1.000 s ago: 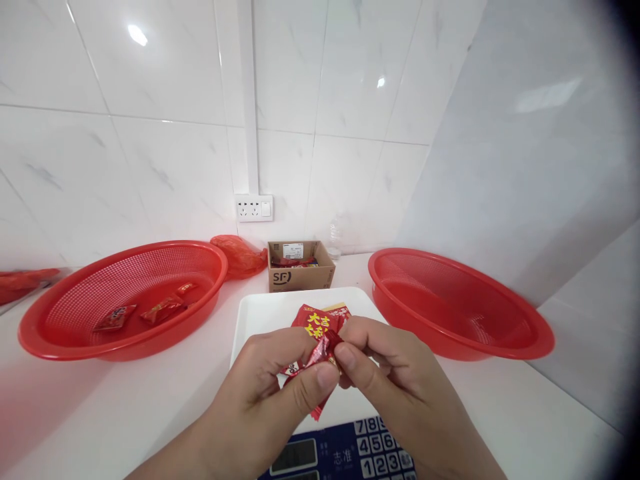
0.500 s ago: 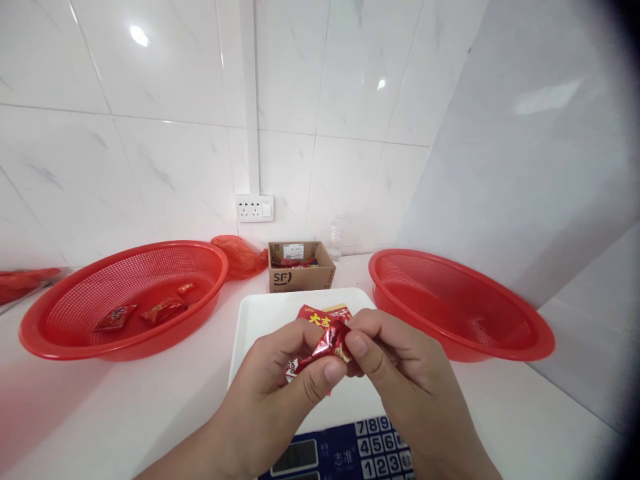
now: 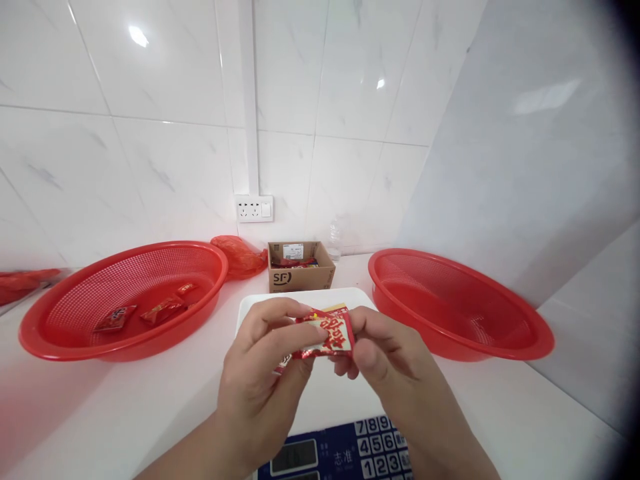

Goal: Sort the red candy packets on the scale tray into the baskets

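Note:
Between both hands is a small, shiny red snack packet (image 3: 337,337) with a pale printed panel, held above the white pan (image 3: 345,400) of a weighing scale. My left hand (image 3: 265,367) is closed on the packet's left side, thumb beneath and fingers across its front. My right hand (image 3: 395,367) grips the right edge between thumb and fingers. Behind the held packet, parts of other red packaging show; the hands hide most of it. The scale's blue keypad panel (image 3: 343,457) with a display lies below the hands.
On the left, a red perforated basket (image 3: 55,327) holds several red packets (image 3: 163,311). Another red basket (image 3: 500,293) stands on the right. At the back are a cardboard box (image 3: 305,280) with packets inside, a red plastic bag (image 3: 240,257) and a clear bottle (image 3: 335,240).
The packet has been turned, so its pale printed panel now shows instead of a crumpled shiny edge. My left fingers have moved up over its front.

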### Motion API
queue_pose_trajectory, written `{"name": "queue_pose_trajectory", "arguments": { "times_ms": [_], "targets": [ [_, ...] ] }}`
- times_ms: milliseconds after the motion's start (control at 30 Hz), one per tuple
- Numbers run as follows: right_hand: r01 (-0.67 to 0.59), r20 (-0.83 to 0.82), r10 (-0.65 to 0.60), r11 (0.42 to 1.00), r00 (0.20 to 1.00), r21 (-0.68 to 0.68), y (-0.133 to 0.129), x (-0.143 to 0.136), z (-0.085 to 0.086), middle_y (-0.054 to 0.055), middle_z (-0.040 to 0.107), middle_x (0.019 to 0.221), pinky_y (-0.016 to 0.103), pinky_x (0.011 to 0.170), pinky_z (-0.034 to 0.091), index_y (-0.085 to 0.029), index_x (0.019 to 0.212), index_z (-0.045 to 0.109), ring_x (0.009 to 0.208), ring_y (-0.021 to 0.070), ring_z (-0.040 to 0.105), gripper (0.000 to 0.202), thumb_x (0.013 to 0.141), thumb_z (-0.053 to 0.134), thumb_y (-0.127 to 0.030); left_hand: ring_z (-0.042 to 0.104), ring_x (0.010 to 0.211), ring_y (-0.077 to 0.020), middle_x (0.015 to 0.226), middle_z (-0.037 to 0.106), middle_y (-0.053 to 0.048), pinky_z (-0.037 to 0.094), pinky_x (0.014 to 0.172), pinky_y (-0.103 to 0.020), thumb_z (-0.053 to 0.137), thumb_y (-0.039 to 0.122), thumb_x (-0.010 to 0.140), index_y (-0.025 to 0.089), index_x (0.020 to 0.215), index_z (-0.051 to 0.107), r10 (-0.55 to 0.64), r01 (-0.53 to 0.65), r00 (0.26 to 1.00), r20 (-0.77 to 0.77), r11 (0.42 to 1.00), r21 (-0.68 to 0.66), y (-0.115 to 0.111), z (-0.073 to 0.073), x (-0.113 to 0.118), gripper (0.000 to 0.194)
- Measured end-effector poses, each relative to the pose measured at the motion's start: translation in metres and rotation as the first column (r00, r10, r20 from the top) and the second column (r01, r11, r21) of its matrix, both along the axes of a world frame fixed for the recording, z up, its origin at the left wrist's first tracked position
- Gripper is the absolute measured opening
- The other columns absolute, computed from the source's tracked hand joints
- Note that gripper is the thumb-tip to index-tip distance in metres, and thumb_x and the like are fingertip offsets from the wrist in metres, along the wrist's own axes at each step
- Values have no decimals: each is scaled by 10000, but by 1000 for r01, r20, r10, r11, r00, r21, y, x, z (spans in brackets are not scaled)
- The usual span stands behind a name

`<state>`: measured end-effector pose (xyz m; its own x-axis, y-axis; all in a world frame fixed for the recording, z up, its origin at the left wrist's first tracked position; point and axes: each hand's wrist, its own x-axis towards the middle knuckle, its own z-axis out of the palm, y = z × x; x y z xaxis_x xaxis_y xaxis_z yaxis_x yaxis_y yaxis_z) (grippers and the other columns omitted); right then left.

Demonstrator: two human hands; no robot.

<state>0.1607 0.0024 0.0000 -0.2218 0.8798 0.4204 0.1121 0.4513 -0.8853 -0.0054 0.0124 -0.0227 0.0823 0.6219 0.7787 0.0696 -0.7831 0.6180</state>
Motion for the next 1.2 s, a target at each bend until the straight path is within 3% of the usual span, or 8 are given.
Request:
{"name": "queue_pose_trajectory", "arguments": {
  "times_ms": [133,200,300,400,567,733,900,1200],
  "targets": [
    [123,64,-121,992,991,-32,-4,-2,2,-10,554,656,240,518,382,-209,717,577,609,131,504,334,918,543,-474,544,1098,-156,1155,533,-12,522,841,-214,540,-60,799,336,1122,625,-16,17,1000,-20,999,36,-3,-1,3,519],
    [156,56,-155,988,986,-8,-5,-3,2,-16,551,653,241,535,395,-211,716,569,607,127,507,300,926,533,-423,552,1093,-156,1166,557,-11,511,893,-234,560,-19,814,340,1195,564,-106,107,994,17,993,-45,-6,0,4,523],
    [160,68,-163,986,984,46,-6,-2,2,-25,549,643,236,539,401,-213,716,572,602,120,504,284,930,533,-396,615,964,-123,1096,637,17,517,856,-209,584,88,883,367,1226,513,-272,288,957,102,933,-217,-10,4,4,448],
    [127,83,-134,988,987,86,-6,-1,2,-27,567,655,233,537,405,-218,739,578,608,116,519,275,941,530,-398,637,868,-78,991,681,49,509,771,-143,544,171,951,368,1151,560,-326,367,928,183,884,-288,-10,8,5,281],
    [55,23,-58,992,998,117,-3,-3,-1,-17,615,813,259,640,468,-265,890,614,728,137,570,225,908,580,-487,645,862,-76,946,706,68,510,754,-141,613,240,924,344,1046,603,-261,329,938,229,878,-347,-10,9,5,161],
    [26,32,-35,971,999,236,0,-8,-2,8,624,971,294,770,504,-318,1027,663,911,167,596,291,885,580,-558,643,818,-82,904,711,73,513,728,-163,645,239,900,307,956,573,-196,251,964,181,893,-374,-8,7,5,114],
    [118,-55,-107,956,993,268,3,-7,-5,-20,633,945,219,711,528,-362,988,699,887,126,615,118,932,596,-360,592,783,-101,930,688,59,497,683,-204,594,219,924,319,989,570,-180,183,983,42,925,-334,-10,8,6,123],
    [213,-28,-213,939,977,269,-2,-5,0,-26,584,786,195,599,476,-250,751,652,725,100,576,247,963,533,-294,607,904,-116,1031,691,58,476,746,-205,603,112,877,389,1153,547,-170,146,983,-70,953,-267,-19,9,3,395]
  ]
}}
